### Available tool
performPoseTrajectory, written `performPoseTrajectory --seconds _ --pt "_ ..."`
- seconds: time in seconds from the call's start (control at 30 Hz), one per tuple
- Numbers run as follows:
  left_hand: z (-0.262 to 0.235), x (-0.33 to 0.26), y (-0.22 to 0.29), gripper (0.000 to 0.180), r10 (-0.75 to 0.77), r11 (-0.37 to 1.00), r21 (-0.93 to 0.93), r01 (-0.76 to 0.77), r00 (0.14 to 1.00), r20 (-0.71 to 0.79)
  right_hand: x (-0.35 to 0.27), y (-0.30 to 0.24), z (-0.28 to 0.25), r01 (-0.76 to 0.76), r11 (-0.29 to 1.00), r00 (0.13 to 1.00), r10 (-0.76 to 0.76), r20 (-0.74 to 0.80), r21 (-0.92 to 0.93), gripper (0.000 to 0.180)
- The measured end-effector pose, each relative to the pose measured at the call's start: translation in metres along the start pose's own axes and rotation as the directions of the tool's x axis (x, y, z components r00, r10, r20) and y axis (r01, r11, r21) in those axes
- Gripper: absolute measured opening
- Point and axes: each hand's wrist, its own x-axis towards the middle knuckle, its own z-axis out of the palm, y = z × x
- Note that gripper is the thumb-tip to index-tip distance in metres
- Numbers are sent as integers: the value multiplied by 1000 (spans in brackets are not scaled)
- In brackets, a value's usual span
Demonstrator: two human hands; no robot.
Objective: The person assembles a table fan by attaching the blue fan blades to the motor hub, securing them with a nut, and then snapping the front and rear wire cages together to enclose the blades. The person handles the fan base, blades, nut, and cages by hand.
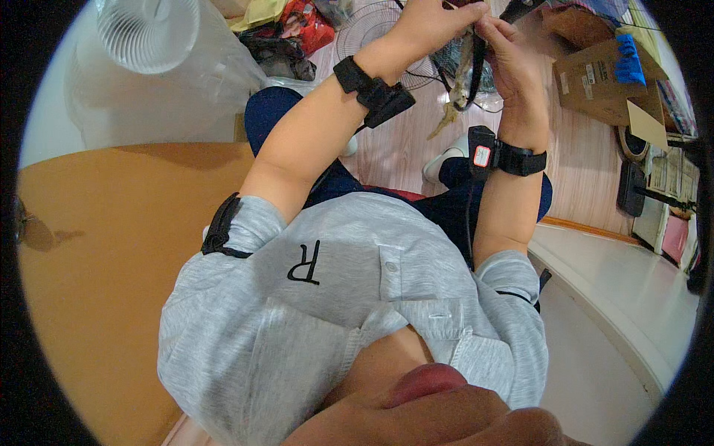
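Both of my hands are raised together at the top edge of the head view, fingertips nearly touching. My left hand (435, 24) is closed, thumb against the fingers. A dark thing shows at its fingers, mostly cut off by the picture's edge. My right hand (515, 63) pinches the upper end of a narrow black strap (478, 63), which hangs down in a loop. Just beside the strap, a tan, ragged strip (451, 111) dangles toward the floor. Black bands with small boxes are fastened round both of my forearms.
Beyond my knees a round wire fan guard (364, 33) lies on the wooden floor (390, 141). A cardboard box (595, 82) stands at the right. Red and black bags (301, 30) are heaped at the far left, near a plastic-wrapped white object (156, 97). A tan board (126, 245) lies left.
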Motion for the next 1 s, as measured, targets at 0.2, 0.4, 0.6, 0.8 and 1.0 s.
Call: performPoseTrajectory --seconds 0.2,0.4,0.6,0.8,1.0 --pt "-11 22 15 27 -99 994 -45 101 994 44 -7 -13 -1 -27 992 998 34 60 -123 34" --pt "-36 39 40 30 -102 993 39 110 980 -174 -26 -2 -1 -83 981 984 108 143 -175 27" --pt "-38 31 30 35 -87 995 33 96 970 -225 -26 -10 8 -29 988 988 51 145 -150 25" --pt "-33 9 6 30 98 981 178 -76 988 -120 -22 -8 17 -68 994 987 55 153 82 25" --pt "-38 12 2 30 69 969 244 -41 992 -108 -16 3 8 -191 900 964 98 247 392 32"
